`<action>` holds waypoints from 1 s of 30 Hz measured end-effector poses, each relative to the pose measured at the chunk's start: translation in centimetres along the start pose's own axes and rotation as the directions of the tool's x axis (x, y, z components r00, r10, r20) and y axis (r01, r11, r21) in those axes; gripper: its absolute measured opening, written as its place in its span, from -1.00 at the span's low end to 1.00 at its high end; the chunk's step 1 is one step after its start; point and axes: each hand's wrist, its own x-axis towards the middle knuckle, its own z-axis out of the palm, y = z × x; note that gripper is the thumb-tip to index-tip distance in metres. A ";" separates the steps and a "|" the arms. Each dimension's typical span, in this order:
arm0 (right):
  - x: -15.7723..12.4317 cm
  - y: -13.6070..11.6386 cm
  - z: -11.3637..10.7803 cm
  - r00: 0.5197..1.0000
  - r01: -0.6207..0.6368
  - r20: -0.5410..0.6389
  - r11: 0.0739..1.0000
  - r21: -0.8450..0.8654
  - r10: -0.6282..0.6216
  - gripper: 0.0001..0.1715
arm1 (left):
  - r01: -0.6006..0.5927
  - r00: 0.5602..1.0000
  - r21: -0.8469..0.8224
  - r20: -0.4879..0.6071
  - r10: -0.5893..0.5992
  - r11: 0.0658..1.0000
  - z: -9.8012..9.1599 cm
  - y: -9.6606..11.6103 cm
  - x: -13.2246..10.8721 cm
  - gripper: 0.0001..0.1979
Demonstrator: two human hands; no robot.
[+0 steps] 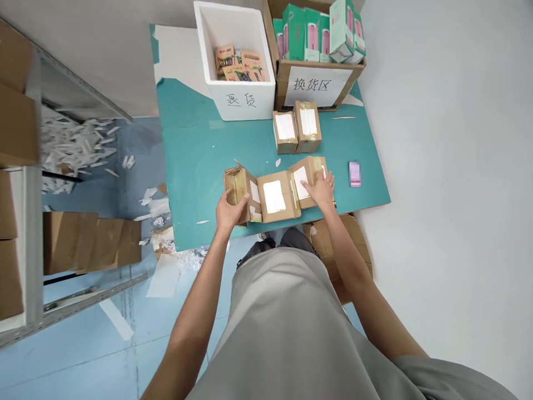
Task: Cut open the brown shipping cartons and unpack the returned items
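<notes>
Three small cardboard parcels with white labels stand in a row near the front edge of a teal table (pixel 195 155). My left hand (pixel 228 212) is wrapped round the left parcel (pixel 239 188), which is tilted on its side. The middle parcel (pixel 277 195) sits untouched between my hands. My right hand (pixel 322 190) lies on the right parcel (pixel 307 170), fingers spread over its top and far side. Two more labelled parcels (pixel 296 128) stand together further back.
A white foam box (pixel 237 100) with coloured packets and a cardboard box (pixel 318 83) of green-pink cartons stand at the table's far edge. A small pink item (pixel 355 174) lies at right. Paper scraps litter the floor at left, beside shelving and cardboard boxes (pixel 89 241).
</notes>
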 end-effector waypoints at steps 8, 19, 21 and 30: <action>-8.8 -5.5 4.3 0.923 0.276 0.131 0.861 0.427 -0.361 -0.23 | -0.165 0.985 0.004 0.054 0.164 0.986 -1.2 -0.3 0.3 -0.25; -7.1 -10.4 7.9 0.899 0.259 0.212 0.855 0.449 -0.384 -0.50 | -0.214 0.959 -0.191 0.145 0.243 0.958 -2.2 0.4 0.6 -0.38; -7.2 -10.2 7.4 0.894 0.278 0.209 0.858 0.433 -0.396 -0.45 | -0.232 0.953 -0.185 0.155 0.261 0.955 -2.0 0.4 1.0 -0.40; -9.8 -10.7 7.3 0.723 0.659 0.252 0.752 0.030 -0.643 0.09 | -0.249 0.950 -0.084 0.171 0.260 0.965 0.8 1.4 2.1 -0.39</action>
